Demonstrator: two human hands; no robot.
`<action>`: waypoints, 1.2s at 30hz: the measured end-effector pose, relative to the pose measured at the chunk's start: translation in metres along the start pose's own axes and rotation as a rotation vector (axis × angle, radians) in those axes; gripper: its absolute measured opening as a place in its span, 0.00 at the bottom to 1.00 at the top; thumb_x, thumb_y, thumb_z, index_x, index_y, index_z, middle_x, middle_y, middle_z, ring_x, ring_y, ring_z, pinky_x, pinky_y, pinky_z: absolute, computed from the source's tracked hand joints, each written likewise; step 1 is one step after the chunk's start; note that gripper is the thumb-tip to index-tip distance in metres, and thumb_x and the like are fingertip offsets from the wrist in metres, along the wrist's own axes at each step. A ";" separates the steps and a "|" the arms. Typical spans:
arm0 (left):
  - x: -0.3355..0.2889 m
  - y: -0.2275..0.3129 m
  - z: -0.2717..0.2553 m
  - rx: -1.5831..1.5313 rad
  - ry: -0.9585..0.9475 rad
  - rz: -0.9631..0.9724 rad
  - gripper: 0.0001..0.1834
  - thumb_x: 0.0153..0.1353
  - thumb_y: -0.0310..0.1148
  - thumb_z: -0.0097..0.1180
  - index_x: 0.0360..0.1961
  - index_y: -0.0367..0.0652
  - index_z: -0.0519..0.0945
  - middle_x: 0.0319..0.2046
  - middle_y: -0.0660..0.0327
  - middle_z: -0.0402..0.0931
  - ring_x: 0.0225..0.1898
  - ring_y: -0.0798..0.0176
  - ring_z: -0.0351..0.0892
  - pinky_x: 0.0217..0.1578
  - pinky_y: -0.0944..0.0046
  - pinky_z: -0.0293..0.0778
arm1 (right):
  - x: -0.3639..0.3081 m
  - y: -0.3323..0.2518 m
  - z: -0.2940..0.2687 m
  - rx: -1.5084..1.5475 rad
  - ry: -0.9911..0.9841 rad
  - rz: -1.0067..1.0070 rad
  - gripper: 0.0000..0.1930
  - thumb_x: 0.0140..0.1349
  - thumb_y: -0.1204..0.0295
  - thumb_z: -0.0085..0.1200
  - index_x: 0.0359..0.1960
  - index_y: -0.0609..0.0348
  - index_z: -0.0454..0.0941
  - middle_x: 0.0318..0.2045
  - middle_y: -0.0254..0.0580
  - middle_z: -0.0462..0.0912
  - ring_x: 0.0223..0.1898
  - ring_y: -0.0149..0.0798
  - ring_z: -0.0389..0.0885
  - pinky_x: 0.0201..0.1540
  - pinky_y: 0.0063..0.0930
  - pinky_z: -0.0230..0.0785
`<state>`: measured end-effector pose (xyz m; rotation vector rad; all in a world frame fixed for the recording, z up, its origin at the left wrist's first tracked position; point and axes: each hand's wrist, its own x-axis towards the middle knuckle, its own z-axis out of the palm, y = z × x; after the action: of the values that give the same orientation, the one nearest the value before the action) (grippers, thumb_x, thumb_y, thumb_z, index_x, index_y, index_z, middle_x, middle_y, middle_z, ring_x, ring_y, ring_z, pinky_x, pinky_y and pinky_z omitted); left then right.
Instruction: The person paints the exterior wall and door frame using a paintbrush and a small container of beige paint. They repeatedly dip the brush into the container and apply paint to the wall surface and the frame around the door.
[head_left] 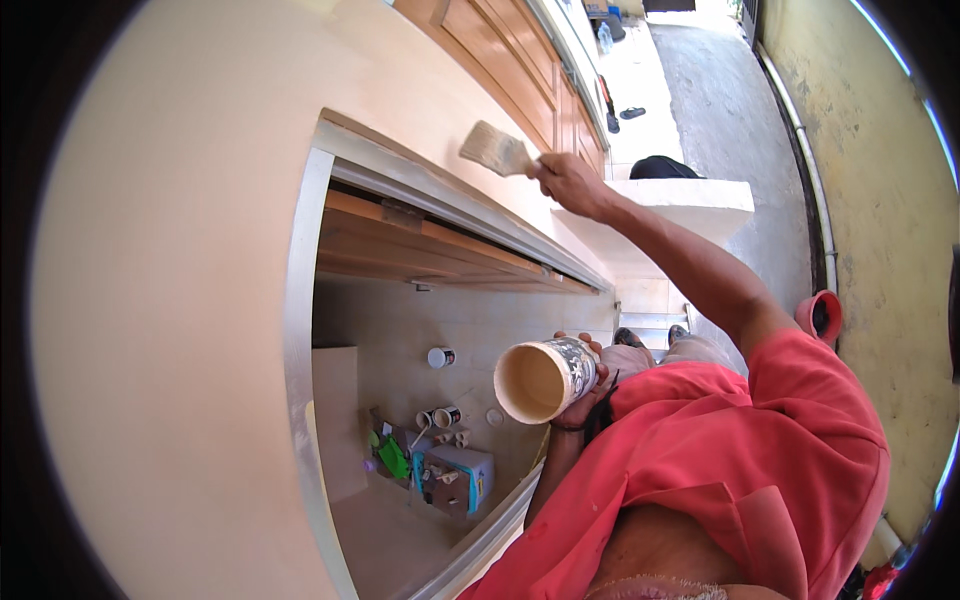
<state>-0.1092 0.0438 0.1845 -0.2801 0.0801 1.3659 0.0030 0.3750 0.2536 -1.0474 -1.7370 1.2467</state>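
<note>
A metal frame edges the opening in the cream wall, bending from 10 o'clock down the left side toward 7 o'clock, while its upper rail slants toward 2 o'clock; just inside that rail stands a wooden panel. At 12 o'clock the right hand grips the handle of a wide paintbrush, its pale bristles pointing toward 11 o'clock over the wall; whether they touch the surface cannot be told. A wide gap parts the brush from the paint tub, which lies near the centre at 5 o'clock, with the left hand wrapped around its far side, fingers curled over it. At 2 o'clock a white ledge juts out near the right forearm, and beyond it a grey path runs toward 1 o'clock beside a pale pipe. The tub carries a dark-and-white printed label, too slanted and small to read. Tilted mouth toward the camera, it shows cream-coated walls, its paint level unclear. Through the opening, a small white container rests at 7 o'clock, two dark-sided cans lie farther down, and near 6 o'clock sits a grey box with turquoise edging and small items inside
</note>
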 end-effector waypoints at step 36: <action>0.000 -0.004 -0.014 0.033 -0.079 -0.006 0.28 0.71 0.50 0.57 0.70 0.57 0.77 0.71 0.51 0.66 0.75 0.47 0.61 0.65 0.38 0.67 | 0.060 -0.089 -0.025 -0.257 -0.111 -0.211 0.31 0.79 0.45 0.48 0.40 0.68 0.83 0.30 0.60 0.85 0.35 0.61 0.85 0.44 0.52 0.77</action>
<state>-0.1040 0.0400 0.1718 -0.1982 0.0365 1.3665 -0.0150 0.4213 0.3519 -0.9206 -2.0760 0.9844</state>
